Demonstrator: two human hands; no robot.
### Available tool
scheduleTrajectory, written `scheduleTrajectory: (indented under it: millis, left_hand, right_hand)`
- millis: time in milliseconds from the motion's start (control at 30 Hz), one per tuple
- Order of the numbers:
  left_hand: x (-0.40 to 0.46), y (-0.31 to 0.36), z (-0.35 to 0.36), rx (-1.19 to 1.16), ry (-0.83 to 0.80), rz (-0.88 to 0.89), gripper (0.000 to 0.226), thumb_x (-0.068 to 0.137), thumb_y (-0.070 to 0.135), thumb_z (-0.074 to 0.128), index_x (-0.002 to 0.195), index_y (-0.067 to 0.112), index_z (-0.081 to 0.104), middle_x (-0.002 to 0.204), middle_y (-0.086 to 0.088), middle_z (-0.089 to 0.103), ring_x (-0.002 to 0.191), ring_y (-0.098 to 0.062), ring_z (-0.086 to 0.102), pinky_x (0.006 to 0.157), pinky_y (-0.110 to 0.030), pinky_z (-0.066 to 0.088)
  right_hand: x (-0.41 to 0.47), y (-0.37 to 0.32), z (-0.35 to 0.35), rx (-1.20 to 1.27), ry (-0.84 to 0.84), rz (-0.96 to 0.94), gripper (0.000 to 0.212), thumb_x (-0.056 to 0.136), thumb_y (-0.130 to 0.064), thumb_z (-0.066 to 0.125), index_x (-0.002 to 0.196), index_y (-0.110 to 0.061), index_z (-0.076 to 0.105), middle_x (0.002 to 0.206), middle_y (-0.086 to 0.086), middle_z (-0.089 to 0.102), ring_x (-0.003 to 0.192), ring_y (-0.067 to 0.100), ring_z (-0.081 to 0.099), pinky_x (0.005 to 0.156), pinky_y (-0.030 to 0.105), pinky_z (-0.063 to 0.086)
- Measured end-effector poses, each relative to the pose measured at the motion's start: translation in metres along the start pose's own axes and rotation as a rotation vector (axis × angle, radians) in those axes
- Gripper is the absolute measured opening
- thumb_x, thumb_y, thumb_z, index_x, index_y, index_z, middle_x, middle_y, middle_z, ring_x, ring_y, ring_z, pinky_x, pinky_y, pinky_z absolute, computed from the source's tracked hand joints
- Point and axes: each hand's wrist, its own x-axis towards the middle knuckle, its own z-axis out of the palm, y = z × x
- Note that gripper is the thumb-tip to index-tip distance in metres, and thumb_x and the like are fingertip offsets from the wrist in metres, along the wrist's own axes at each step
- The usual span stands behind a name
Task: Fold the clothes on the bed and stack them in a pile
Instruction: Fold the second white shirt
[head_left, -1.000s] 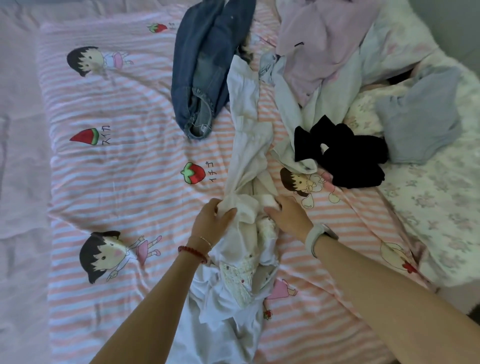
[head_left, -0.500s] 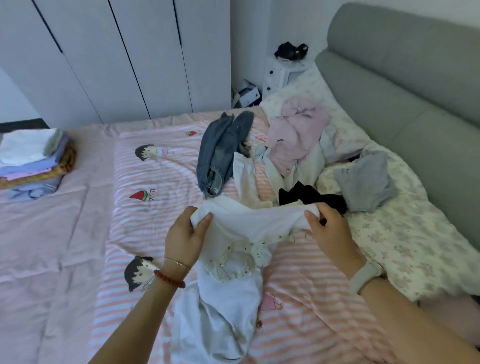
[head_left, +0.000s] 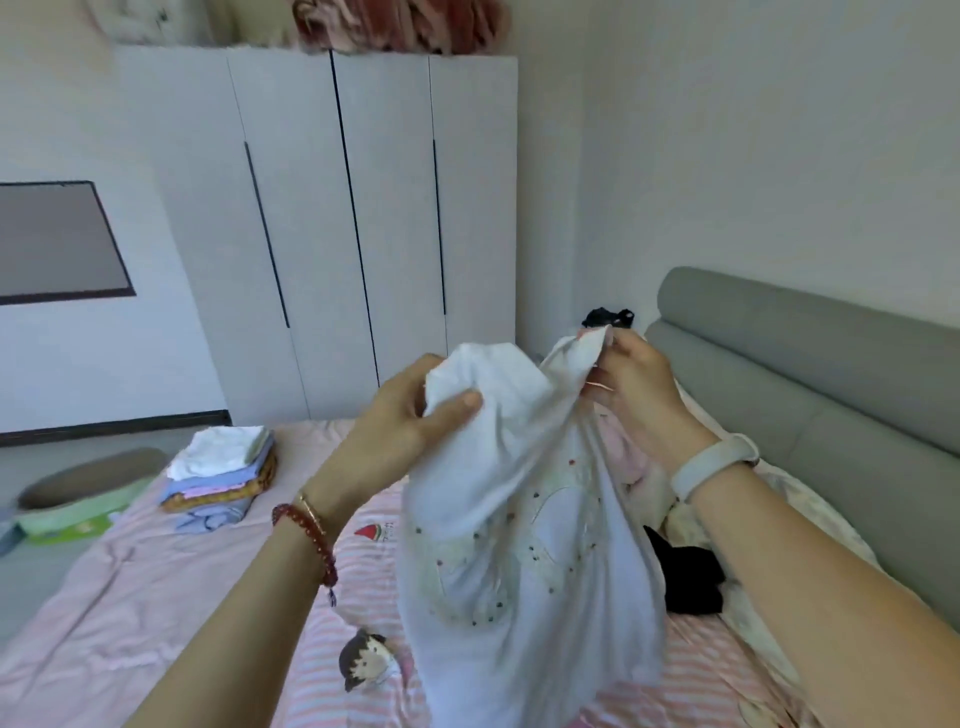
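Note:
A white shirt (head_left: 524, 545) with a pale printed pattern hangs in the air above the bed (head_left: 130, 597). My left hand (head_left: 410, 431) grips one bunched top corner of it. My right hand (head_left: 631, 384) pinches the other top corner, higher and to the right. The shirt's body drapes down between my arms and hides most of the unfolded clothes behind it. A black garment (head_left: 685, 577) shows on the bed at its right edge. A pile of folded clothes (head_left: 223, 473) sits on the far left part of the bed.
The bed has a pink striped cover with cartoon prints (head_left: 369, 665). A grey padded headboard (head_left: 831, 395) runs along the right. White wardrobe doors (head_left: 332, 234) stand behind the bed. A green box (head_left: 78, 514) lies on the floor at left.
Both hands lifted the white shirt off the bed to chest height and spread its top edge. My view rose from the bed to the wardrobe and wall.

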Motion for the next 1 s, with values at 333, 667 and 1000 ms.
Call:
scheduleTrajectory:
  millis: [333,667,1000]
  left_hand:
    - [-0.004,-0.063,-0.057,-0.001,-0.247,-0.208,0.044,0.089,0.026,0.056,0.132,0.03,0.045,0.135,0.017,0.048,0.128,-0.003,0.043,0.105,-0.025,0.038]
    - [0.078,-0.116,-0.036,-0.068,0.11,-0.261,0.026,0.087,0.019,0.061,0.066,0.015,0.046,0.063,0.003,0.045,0.059,-0.013,0.043,0.052,-0.02,0.036]
    - [0.14,-0.083,-0.05,-0.246,0.386,-0.16,0.025,0.087,0.021,0.06,0.068,0.016,0.044,0.071,-0.003,0.05,0.07,-0.021,0.053,0.068,-0.042,0.052]
  right_hand:
    - [-0.005,0.014,0.084,-0.382,-0.576,-0.061,0.022,0.083,0.006,0.061,0.078,-0.015,0.067,0.077,-0.003,0.064,0.072,0.013,0.06,0.064,0.018,0.049]
    - [-0.004,0.083,0.084,-0.417,-0.047,-0.018,0.017,0.09,-0.008,0.056,0.106,-0.012,0.063,0.087,-0.001,0.06,0.059,-0.002,0.056,0.059,0.011,0.045]
    - [-0.002,0.12,0.068,-0.838,-0.201,0.1,0.011,0.091,-0.017,0.057,0.083,-0.021,0.05,0.076,-0.012,0.051,0.072,0.005,0.049,0.059,0.007,0.035]
